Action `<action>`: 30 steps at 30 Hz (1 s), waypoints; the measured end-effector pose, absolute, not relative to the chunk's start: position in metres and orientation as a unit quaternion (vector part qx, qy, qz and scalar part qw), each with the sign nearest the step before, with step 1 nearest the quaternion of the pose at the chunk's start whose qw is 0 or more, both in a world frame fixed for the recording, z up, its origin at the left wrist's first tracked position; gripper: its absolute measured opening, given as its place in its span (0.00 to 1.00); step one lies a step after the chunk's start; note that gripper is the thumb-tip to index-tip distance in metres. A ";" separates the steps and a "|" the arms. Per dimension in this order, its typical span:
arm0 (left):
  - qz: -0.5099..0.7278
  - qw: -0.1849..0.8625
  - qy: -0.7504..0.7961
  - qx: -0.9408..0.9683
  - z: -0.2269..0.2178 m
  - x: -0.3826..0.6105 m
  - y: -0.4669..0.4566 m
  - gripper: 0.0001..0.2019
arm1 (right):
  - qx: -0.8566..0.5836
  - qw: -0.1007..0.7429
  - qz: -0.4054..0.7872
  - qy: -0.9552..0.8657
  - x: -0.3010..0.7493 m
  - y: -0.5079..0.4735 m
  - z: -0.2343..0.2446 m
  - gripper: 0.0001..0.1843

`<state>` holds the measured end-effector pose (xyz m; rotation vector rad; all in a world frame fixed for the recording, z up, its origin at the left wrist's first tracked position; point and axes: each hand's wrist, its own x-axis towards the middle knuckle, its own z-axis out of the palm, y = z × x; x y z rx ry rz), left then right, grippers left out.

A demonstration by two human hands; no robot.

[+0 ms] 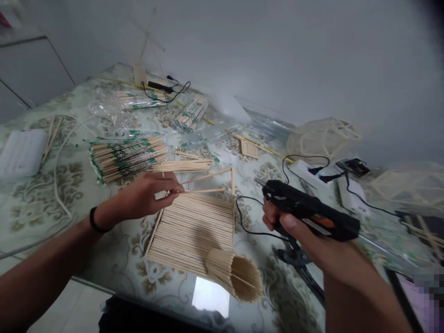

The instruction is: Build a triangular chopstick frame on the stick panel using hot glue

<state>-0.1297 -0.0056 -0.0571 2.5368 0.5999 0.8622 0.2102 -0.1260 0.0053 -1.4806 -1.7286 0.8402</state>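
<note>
My left hand [147, 196] pinches the end of a wooden chopstick [204, 190] between thumb and fingers. The chopstick lies over the upper part of a flat panel [197, 222] made of many chopsticks laid side by side in a stick frame. At the panel's top, the frame's corner [232, 173] shows a gap without slats. My right hand [291, 226] is wrapped round a black hot glue gun [308, 208], its nozzle pointing left, right of the panel. A clear glue stick juts from its back. A round tube of chopsticks [236, 275] lies on the panel's lower right corner.
Bundles of wrapped chopsticks [130, 157] and loose chopsticks [183, 165] lie beyond the panel. A power strip [308, 173] with black cords sits to the right, near a stick-built frame [324, 136]. A white box [22, 152] and white cable are at left.
</note>
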 end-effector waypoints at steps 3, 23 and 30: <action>0.311 0.215 0.220 0.899 -0.056 -0.130 -0.006 0.06 | -0.558 0.332 0.322 -0.689 0.210 -0.119 0.015 0.20; 0.318 0.277 0.272 0.865 -0.058 -0.132 -0.001 0.04 | -0.564 0.230 0.341 -0.716 0.186 -0.109 -0.001 0.12; 0.323 0.244 0.243 0.882 -0.057 -0.126 -0.005 0.06 | -0.561 0.247 0.316 -0.724 0.190 -0.106 0.039 0.14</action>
